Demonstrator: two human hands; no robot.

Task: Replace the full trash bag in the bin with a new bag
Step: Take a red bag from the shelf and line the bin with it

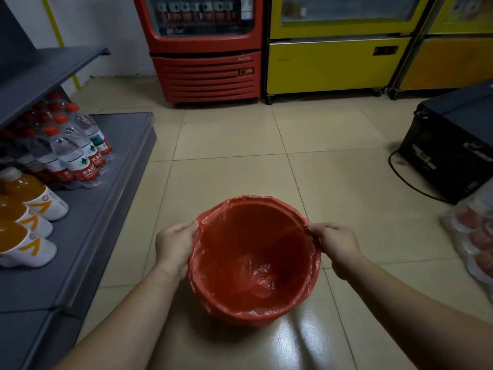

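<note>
Head view, looking down: red bin (240, 316) on tiled floor (346, 182), lined with a red bag (256, 263) folded over the rim. Left hand (174, 248) pinching the bag's edge at one side, right hand (337, 245) pinching it at the opposite side. Left of the left hand, a grey shelf (106, 209) with water bottles (77, 148) and orange drinks (24, 217). Beyond both hands, a red cooler (205, 73) and a yellow cooler (333, 65).

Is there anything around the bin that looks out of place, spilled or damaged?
Nothing stands out. The red bag lines the bin, folded over the rim, with both hands at its edge. No spill shows on the floor.
</note>
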